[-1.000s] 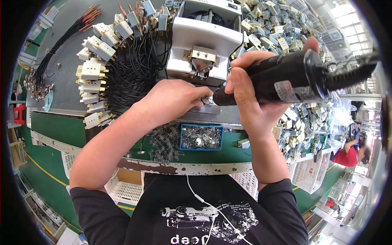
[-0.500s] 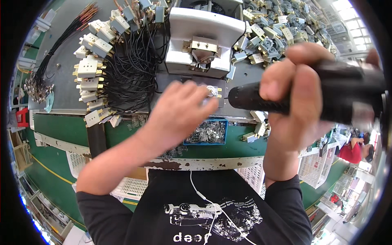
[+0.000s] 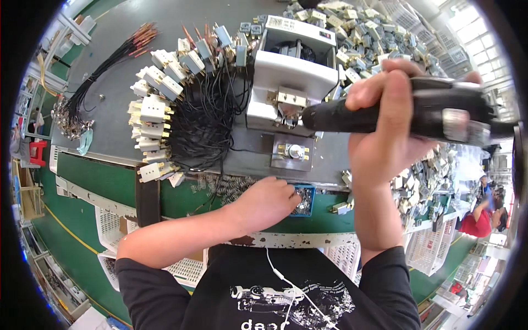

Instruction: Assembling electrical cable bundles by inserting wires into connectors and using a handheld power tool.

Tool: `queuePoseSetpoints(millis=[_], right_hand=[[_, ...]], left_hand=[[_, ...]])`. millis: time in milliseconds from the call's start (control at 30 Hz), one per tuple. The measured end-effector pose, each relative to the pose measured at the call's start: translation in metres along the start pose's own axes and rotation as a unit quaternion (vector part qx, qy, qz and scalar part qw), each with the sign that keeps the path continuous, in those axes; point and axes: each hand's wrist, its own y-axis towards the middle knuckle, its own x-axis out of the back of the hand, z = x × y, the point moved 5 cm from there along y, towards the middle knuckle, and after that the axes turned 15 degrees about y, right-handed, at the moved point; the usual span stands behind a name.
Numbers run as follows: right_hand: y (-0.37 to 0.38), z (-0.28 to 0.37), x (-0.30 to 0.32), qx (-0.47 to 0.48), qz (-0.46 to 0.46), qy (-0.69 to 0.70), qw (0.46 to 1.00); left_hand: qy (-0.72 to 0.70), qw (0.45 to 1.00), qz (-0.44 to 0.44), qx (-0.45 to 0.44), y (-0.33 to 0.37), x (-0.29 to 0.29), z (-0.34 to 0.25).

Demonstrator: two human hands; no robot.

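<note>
My right hand is wrapped around a black electric screwdriver, which lies level with its nose pointing left. That nose is at the front outlet of a white screw feeder; whether they touch cannot be made out. My left hand reaches over a blue tray of small metal pieces, fingers bent together and their tips partly hidden. Between the hands and the feeder, a small switch-like part with a round pale centre and brass tabs sits on a metal fixture plate.
Left of the feeder, white-and-grey socket blocks fan around black wires. A bundle of black leads lies further left. Many loose blocks are heaped at right. Springs lie along the near ledge. White crates stand below.
My left hand has moved from the part on the fixture down to the blue tray. The screwdriver's nose has gone up to the feeder. The whole view has shifted.
</note>
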Motion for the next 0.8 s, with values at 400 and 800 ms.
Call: queuePoseSetpoints(millis=[400, 800], right_hand=[[-0.001, -0.028, -0.007, 0.003, 0.048, 0.034, 0.998], [0.008, -0.041, -0.032, -0.067, 0.096, 0.047, 0.992]], left_hand=[[-0.107, 0.994, 0.003, 0.004, -0.003, 0.006, 0.001], [-0.118, 0.992, -0.051, -0.004, -0.003, 0.022, 0.007]])
